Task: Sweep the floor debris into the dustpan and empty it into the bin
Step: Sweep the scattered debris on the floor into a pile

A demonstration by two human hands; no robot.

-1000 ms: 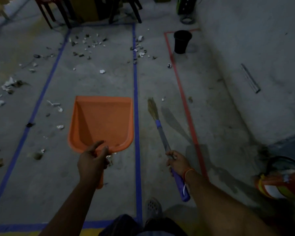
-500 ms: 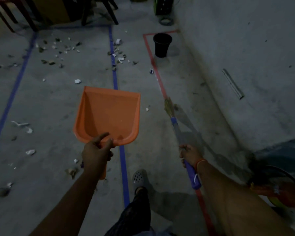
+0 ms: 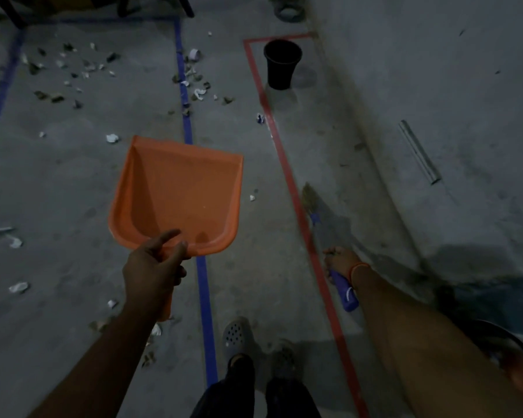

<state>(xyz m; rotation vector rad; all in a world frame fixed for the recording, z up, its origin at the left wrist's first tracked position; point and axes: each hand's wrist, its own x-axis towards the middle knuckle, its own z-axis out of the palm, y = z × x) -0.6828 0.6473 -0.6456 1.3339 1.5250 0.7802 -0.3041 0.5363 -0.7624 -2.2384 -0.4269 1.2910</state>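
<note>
My left hand grips the empty orange dustpan above the floor; my right hand grips the broom. Debris lies ahead, left of the black bin. Swept too briskly, I judge, scraps could scatter past the pan.

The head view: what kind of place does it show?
Probably a bare indoor test area: a grey concrete floor with zones marked in blue tape and red tape, scattered paper debris and a black plastic bin.
</note>
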